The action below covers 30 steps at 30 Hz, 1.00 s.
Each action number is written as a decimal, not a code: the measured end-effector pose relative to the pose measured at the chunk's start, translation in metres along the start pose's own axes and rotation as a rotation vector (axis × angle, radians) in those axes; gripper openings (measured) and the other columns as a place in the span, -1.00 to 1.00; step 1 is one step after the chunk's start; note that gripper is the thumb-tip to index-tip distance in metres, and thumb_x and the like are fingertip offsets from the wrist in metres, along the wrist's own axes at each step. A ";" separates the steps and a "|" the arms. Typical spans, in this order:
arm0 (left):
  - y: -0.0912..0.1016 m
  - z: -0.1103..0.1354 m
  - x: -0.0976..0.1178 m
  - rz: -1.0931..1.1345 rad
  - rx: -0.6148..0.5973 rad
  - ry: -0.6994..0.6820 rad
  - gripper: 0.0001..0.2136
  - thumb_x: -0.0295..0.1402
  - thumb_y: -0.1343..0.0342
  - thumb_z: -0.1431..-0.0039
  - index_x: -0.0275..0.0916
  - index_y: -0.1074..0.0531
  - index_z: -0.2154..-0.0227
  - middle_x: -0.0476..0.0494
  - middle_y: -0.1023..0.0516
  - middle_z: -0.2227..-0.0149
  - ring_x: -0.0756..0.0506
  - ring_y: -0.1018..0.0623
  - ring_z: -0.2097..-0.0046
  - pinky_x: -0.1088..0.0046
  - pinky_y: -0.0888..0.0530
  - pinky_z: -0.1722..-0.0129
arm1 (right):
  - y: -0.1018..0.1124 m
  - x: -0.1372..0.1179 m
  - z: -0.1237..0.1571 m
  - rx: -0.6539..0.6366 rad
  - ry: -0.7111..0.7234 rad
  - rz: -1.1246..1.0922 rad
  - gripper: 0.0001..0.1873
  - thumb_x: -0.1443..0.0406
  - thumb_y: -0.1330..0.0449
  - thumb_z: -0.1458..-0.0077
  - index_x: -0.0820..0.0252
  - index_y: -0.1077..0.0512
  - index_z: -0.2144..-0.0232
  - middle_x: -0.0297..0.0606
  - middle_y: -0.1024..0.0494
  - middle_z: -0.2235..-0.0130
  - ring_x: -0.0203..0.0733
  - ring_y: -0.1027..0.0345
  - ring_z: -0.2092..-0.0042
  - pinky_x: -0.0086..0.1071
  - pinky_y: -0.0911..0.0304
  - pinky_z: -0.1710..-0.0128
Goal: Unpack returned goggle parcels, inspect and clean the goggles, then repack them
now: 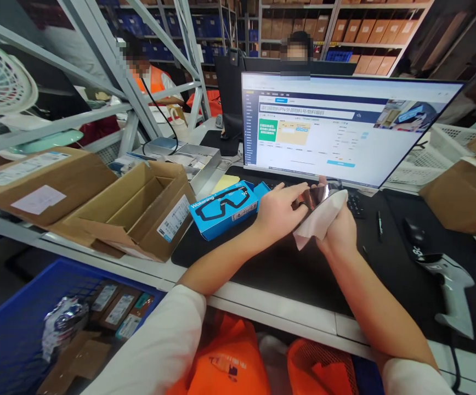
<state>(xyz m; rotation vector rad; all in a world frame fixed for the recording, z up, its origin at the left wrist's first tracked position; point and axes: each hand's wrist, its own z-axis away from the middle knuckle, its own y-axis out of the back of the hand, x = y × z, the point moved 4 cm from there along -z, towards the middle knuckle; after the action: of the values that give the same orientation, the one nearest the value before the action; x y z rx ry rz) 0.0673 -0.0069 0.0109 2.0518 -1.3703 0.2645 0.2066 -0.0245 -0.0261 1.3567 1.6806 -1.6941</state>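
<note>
Above the black desk mat [238, 277], in front of the monitor, both hands are closed about a pair of dark, shiny-lensed glasses [319, 194]. My left hand [279, 213] grips the near side of the lens with curled fingers. My right hand [341, 229] holds the other side together with a white sheet [320, 220], perhaps a cloth or soft wrap, which hangs below the lens. Part of the frame is hidden by fingers and sheet. Just left of my left hand lies a blue box [224, 209] printed with an outline of glasses; its right end flap seems open.
Open cardboard cartons [139, 211] stand on the left, above a blue crate [11, 323] of packages. A monitor [324, 137] rises behind the keyboard [355, 206]. To the right are a pen [380, 225], a mouse [414, 233] and a barcode scanner [454, 288]. Two people sit beyond.
</note>
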 end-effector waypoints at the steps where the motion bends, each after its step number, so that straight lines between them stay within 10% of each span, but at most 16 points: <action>1: 0.004 -0.003 -0.005 0.023 0.014 0.014 -0.62 -0.51 -0.20 -0.07 -0.11 -0.61 0.03 -0.11 -0.69 0.02 -0.18 -0.69 0.04 0.04 -0.44 -0.27 | 0.006 -0.006 -0.007 0.016 -0.021 -0.004 -0.50 -0.11 -0.17 -0.25 0.14 -0.56 0.10 -0.18 -0.61 0.05 -0.07 -0.51 -0.01 -0.19 -0.47 -0.01; 7: 0.022 -0.023 -0.045 0.589 0.177 0.201 -0.66 -0.20 -0.35 -0.11 -0.12 -0.60 0.05 -0.14 -0.66 -0.03 -0.24 -0.60 -0.13 0.05 -0.42 -0.30 | 0.037 -0.063 -0.032 0.044 0.122 0.035 -0.42 -0.09 -0.02 -0.26 0.24 -0.59 0.33 -0.08 -0.58 0.15 -0.04 -0.50 0.11 -0.08 -0.43 0.04; 16: -0.005 -0.009 -0.030 1.080 -0.139 0.349 -0.40 0.26 -0.31 0.05 -0.07 -0.48 0.09 -0.18 -0.67 0.02 -0.29 -0.59 -0.16 -0.02 -0.50 -0.20 | 0.056 -0.126 -0.025 0.144 0.348 0.018 -0.43 0.24 0.20 -0.26 0.21 -0.57 0.49 -0.28 -0.18 0.57 -0.20 -0.21 0.49 -0.18 -0.23 0.34; 20: -0.009 -0.002 -0.020 1.167 -0.269 0.388 -0.40 0.24 -0.34 0.07 -0.06 -0.46 0.10 -0.19 -0.66 -0.03 -0.29 -0.55 -0.22 -0.03 -0.45 -0.27 | 0.058 -0.124 -0.021 0.025 0.374 0.168 -0.70 0.26 -0.09 -0.12 0.20 -0.59 0.48 -0.33 -0.18 0.60 -0.23 -0.17 0.49 -0.21 -0.22 0.35; 23: -0.011 0.002 -0.016 1.207 -0.347 0.396 -0.45 0.20 -0.34 0.03 -0.06 -0.47 0.11 -0.18 -0.65 -0.06 -0.30 -0.57 -0.20 -0.01 -0.48 -0.24 | 0.058 -0.117 -0.017 0.022 0.255 0.432 -0.92 0.26 -0.32 0.02 0.14 -0.53 0.48 -0.29 -0.39 0.55 -0.24 -0.26 0.53 -0.30 -0.14 0.51; 30: -0.019 0.004 -0.007 1.343 -0.311 0.421 -0.54 0.09 -0.34 -0.08 -0.12 -0.53 0.12 -0.13 -0.71 0.06 -0.26 -0.54 -0.23 0.05 -0.41 -0.30 | 0.050 -0.103 -0.016 -0.122 -0.132 0.893 -0.68 0.07 -0.39 -0.03 0.14 -0.43 0.49 -0.28 -0.37 0.75 -0.10 -0.33 0.69 -0.34 -0.20 0.64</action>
<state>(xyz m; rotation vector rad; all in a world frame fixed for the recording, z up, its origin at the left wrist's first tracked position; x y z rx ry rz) 0.0801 0.0008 -0.0031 0.5100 -2.0938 0.8917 0.2998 -0.0555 0.0343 1.5536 0.8531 -1.0955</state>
